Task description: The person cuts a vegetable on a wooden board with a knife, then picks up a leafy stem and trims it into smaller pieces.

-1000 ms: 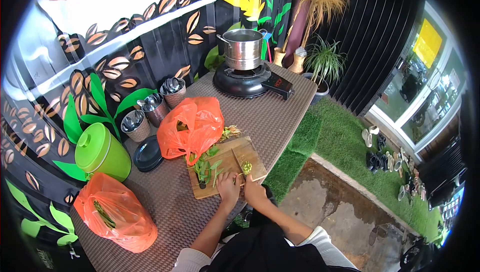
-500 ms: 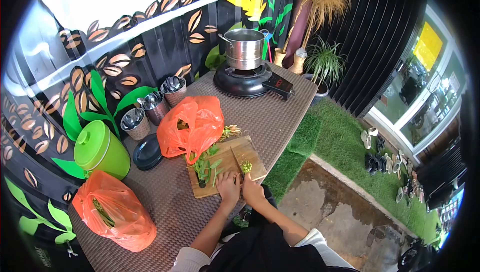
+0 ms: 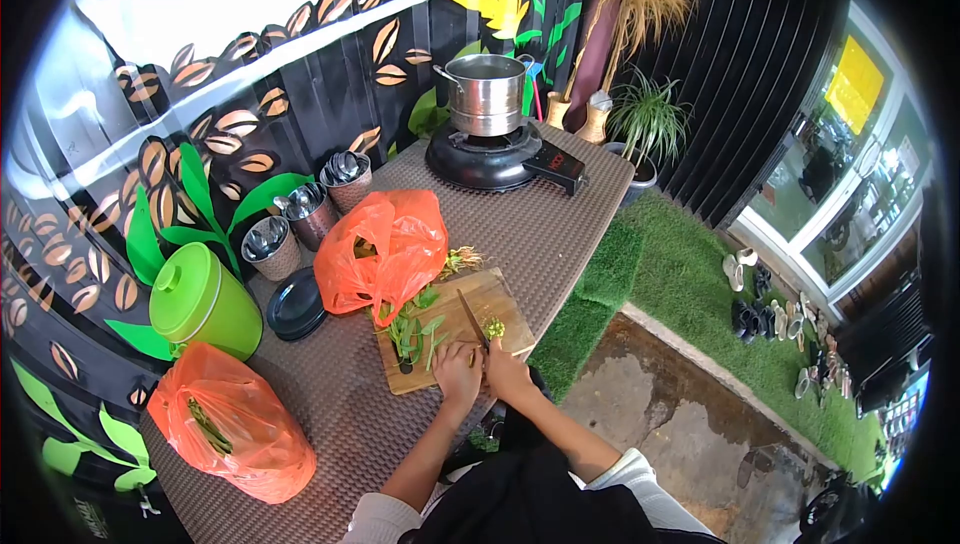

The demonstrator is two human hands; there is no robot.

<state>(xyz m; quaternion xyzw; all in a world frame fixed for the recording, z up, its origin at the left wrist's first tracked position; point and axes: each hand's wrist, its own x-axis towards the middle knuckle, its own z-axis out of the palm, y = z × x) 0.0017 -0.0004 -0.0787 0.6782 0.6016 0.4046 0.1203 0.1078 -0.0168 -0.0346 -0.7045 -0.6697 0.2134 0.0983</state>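
Note:
On the wooden cutting board (image 3: 460,316), my right hand (image 3: 508,372) grips a knife (image 3: 473,317) whose blade points away from me. Close beside it, my left hand (image 3: 458,369) presses down with curled fingers on green stems, mostly hidden beneath them. A small heap of chopped green pieces (image 3: 495,328) lies just right of the blade. Leafy greens (image 3: 405,337) rest on the board's left part, spilling from the orange plastic bag (image 3: 385,254) behind. Trimmed root ends (image 3: 462,261) lie at the board's far edge.
A second orange bag (image 3: 235,424) with greens stands at the left, near a lime-green lidded container (image 3: 200,299). Dark plates (image 3: 297,304) and several cutlery cups (image 3: 270,247) line the wall side. A steel pot (image 3: 487,94) sits on a black portable stove (image 3: 485,159) at the far end.
The knife's blade has tilted slightly, its tip shifting left. Both hands stay in nearly the same place on the board.

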